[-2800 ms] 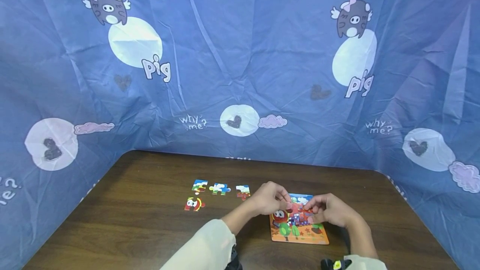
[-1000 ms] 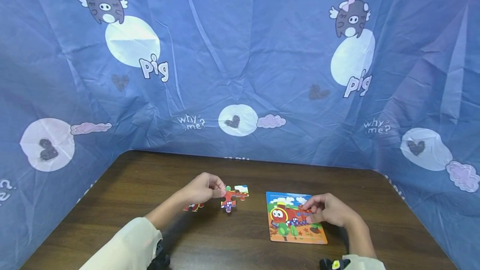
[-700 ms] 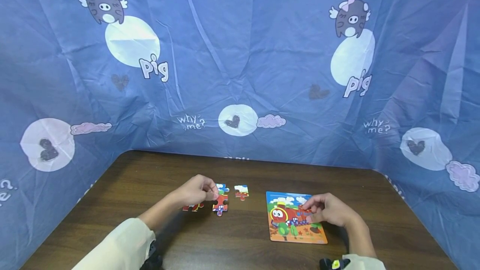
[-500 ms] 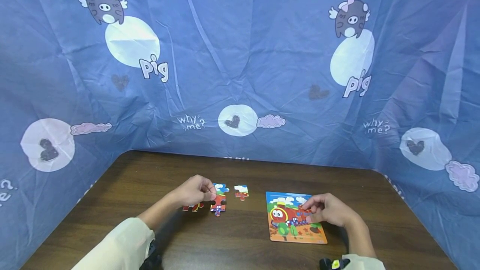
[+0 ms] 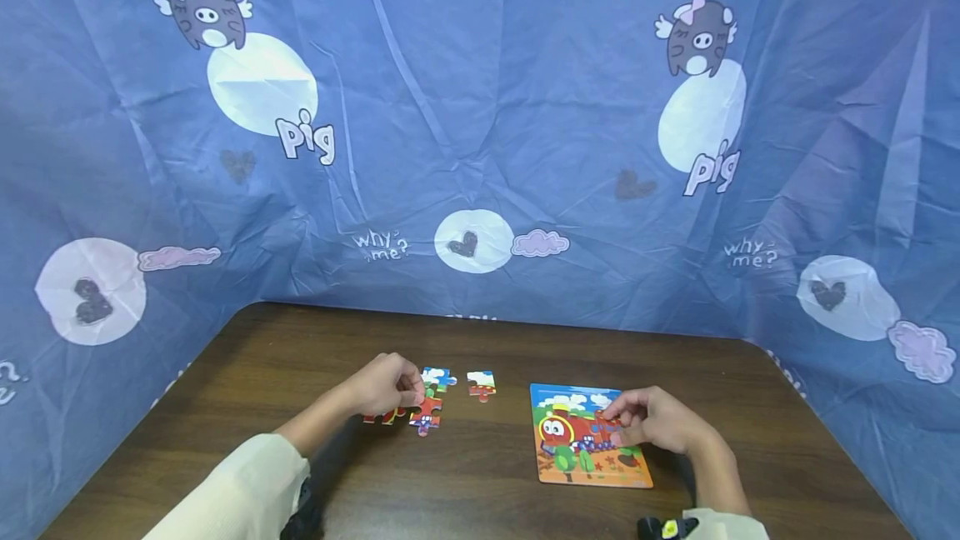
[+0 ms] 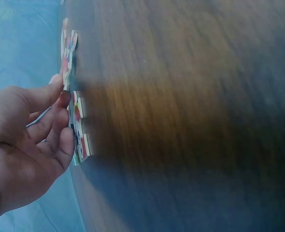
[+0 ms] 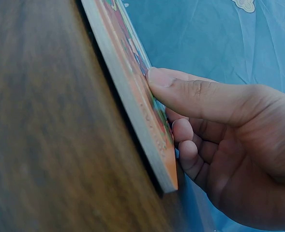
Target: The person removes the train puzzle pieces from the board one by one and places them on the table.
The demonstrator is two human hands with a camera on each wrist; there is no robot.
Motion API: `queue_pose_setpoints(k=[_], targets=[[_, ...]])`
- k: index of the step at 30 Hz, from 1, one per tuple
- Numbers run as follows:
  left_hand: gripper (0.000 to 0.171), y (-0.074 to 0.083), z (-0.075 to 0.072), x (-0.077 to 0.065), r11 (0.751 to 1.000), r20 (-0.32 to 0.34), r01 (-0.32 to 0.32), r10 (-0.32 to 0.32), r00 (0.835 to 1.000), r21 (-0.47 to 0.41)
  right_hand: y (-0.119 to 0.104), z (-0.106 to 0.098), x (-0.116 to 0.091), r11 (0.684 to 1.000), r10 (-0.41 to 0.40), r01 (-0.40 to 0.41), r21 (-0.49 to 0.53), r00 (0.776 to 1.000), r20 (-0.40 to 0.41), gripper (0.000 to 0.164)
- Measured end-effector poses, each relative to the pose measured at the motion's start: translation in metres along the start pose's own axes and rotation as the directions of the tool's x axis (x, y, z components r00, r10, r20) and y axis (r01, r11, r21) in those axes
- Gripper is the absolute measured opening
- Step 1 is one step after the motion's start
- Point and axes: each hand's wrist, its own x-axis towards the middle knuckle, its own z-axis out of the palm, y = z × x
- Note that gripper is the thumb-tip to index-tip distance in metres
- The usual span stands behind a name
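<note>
In the head view my left hand (image 5: 386,386) pinches a red jigsaw puzzle piece (image 5: 425,415) by its upper left edge, low over the table. The left wrist view shows this puzzle piece (image 6: 68,63) nearly edge-on at the thumb and index fingertips. Just beyond it lies a blue-and-white sky piece (image 5: 437,377); a red-and-yellow piece (image 5: 384,417) is partly covered by the hand. On the right, a puzzle board (image 5: 581,469) with a red train picture lies flat. My right hand (image 5: 658,419) bends over its right side, thumb and index finger on a red train piece (image 5: 604,422).
Another loose puzzle piece (image 5: 482,385), white, green and red, lies between the hands. The brown wooden table (image 5: 480,473) runs back to a blue patterned cloth (image 5: 480,148) hanging behind and at both sides.
My left hand has left the board, carrying the red puzzle piece left to the other loose pieces, and lately edged it slightly further left and down. My right hand has stayed at the board.
</note>
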Motion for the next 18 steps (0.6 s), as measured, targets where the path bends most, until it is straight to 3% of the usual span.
queue_pose_setpoints(k=[18], targets=[[0.012,-0.0041,-0.0005,-0.0039,1.0,-0.006,-0.01,0.01,1.0,0.015,0.0022,-0.0005,-0.0006,1.0,-0.019,0.018,0.012,1.0,0.012,0.032]])
